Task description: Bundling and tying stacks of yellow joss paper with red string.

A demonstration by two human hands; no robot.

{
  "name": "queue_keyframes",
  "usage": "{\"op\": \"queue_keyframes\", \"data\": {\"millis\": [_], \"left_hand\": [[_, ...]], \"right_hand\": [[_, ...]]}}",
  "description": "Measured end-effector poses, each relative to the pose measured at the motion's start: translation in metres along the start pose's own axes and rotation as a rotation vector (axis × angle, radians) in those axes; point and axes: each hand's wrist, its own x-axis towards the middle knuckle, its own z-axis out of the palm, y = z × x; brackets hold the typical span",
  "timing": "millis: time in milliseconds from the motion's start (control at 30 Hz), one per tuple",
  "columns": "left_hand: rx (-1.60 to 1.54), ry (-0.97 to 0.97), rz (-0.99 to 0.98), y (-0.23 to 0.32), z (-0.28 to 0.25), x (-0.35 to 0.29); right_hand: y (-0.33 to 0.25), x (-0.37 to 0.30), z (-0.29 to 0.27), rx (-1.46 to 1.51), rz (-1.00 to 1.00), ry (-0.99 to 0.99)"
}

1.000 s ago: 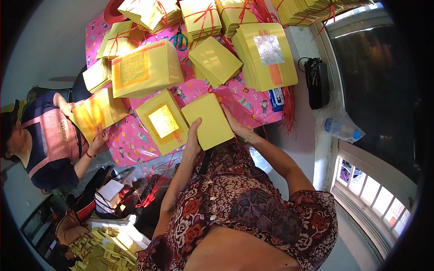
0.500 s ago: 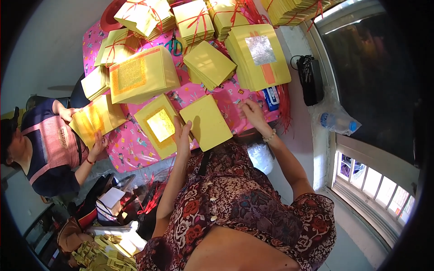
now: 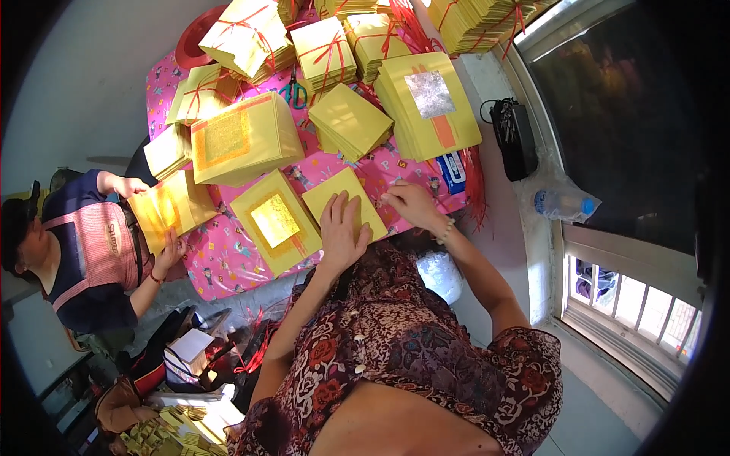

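Observation:
My left hand lies flat with its fingers stretched out on a stack of plain yellow paper sheets at the table's near edge. Just right of that stack, my right hand is held with curled fingers pressed together; whatever may be in them is too small to make out. Left of the plain stack lies a yellow sheet stack with a gold foil square. Beyond are a fanned yellow stack and a thick stack with a silver foil square.
Red-tied yellow bundles crowd the far side of the pink table, near green-handled scissors. A blue and white packet and red strands are at right. A co-worker holds yellow sheets at left.
My left hand has moved right from beside the plain stack and come down flat on top of it. My right hand has shifted slightly left and nearer the stack.

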Motion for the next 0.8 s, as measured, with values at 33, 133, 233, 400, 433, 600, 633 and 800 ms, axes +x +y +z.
{"op": "queue_keyframes", "data": {"millis": [33,133,233,400,433,600,633,800], "left_hand": [[0.0,0.003,-0.002,0.001,0.0,-0.002],[0.037,0.013,0.009,0.001,0.001,-0.002],[0.034,0.01,0.007,0.001,0.0,-0.002],[-0.068,0.007,0.013,0.001,-0.005,0.002],[-0.067,0.012,0.014,0.001,-0.007,0.003],[-0.551,0.068,-0.143,0.018,-0.045,0.021],[-0.552,0.068,-0.138,0.025,-0.054,0.028],[-1.768,-0.51,-0.258,0.04,-0.09,0.065]], "right_hand": [[-0.016,-0.003,-0.017,-0.001,-0.003,-0.002],[-0.061,-0.009,-0.069,0.132,0.007,-0.12],[-0.074,-0.013,-0.096,-0.169,0.088,-0.311],[-0.083,0.006,-0.103,-0.482,-0.093,0.069],[-0.091,0.013,-0.105,-0.4,-0.174,0.087],[-0.155,0.04,-0.118,0.319,-0.153,-0.081],[-0.165,0.042,-0.121,0.504,-0.159,-0.097],[-0.208,0.04,-0.129,0.364,-0.449,-0.193]]}}
